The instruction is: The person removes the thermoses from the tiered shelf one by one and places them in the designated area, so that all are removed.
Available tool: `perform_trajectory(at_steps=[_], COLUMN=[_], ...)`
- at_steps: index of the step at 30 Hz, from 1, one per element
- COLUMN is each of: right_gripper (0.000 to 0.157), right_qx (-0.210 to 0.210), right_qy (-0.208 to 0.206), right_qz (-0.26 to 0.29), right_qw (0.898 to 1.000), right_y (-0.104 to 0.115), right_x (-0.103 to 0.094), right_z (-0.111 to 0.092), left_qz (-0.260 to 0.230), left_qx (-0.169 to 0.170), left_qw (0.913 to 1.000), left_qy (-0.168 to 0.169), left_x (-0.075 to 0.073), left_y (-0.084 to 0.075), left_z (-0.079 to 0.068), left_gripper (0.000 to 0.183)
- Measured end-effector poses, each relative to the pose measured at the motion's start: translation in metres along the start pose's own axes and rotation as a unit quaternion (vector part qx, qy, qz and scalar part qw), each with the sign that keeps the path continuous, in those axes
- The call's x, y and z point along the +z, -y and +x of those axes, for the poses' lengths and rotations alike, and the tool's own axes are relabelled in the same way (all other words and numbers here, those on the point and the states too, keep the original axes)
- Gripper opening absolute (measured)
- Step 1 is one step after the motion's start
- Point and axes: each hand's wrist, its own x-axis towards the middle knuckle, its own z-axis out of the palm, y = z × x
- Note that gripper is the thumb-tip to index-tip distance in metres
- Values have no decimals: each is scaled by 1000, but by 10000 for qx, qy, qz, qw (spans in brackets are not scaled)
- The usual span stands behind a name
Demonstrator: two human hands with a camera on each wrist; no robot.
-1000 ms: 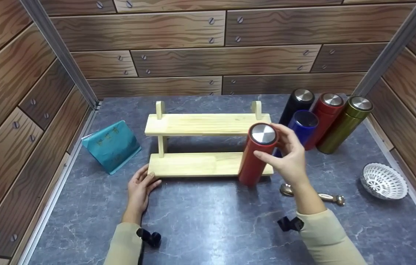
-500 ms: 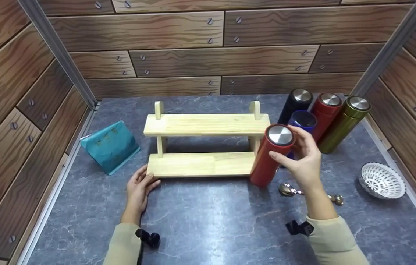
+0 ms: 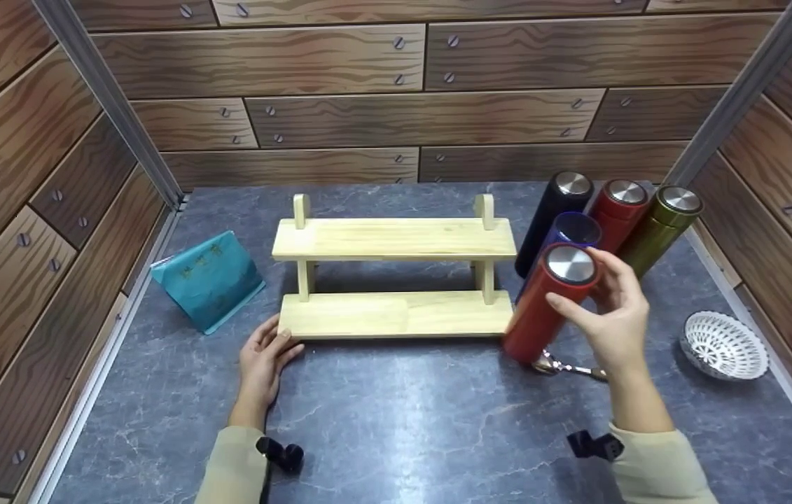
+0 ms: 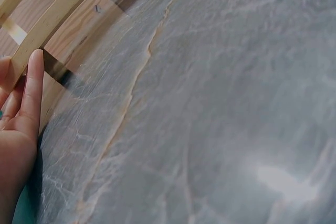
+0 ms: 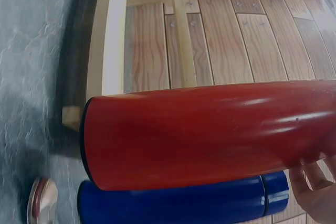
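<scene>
My right hand (image 3: 616, 318) grips a red thermos flask (image 3: 539, 318) near its silver-topped lid. The flask leans just off the right end of a two-tier wooden shelf (image 3: 392, 241); in the right wrist view its base (image 5: 105, 145) appears above the table, close to the shelf board. Behind it a blue flask (image 3: 578, 227) is partly hidden. With the thumb above and fingers below, my left hand (image 3: 262, 357) pinches the front left corner of the shelf's lower board, as the left wrist view shows on that board (image 4: 58, 14).
Black (image 3: 553, 220), second red (image 3: 616, 213) and olive-green (image 3: 662, 231) flasks stand at the back right. A metal spoon (image 3: 571, 369) lies partly behind the held flask. A white woven basket (image 3: 725, 346) sits far right, a teal pouch (image 3: 210, 283) left. Wood-patterned walls surround the table.
My right hand has carried the red flask rightward, from in front of the lower board to beyond its right end, now covering more of the blue flask. The left hand stays at the corner.
</scene>
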Motion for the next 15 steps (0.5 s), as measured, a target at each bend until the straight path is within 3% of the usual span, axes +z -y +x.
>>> perform_trajectory(at_steps=[15], right_gripper=[71], right_qx=[124], right_qy=[-622], right_qz=[-96], right_qw=[9979], right_y=[6], right_x=[-38], right_z=[4], left_qz=[-46], left_qx=[-1], left_qw=[10000], left_qy=[29], left_x=[0], left_y=[0], left_z=[0], left_gripper=[50])
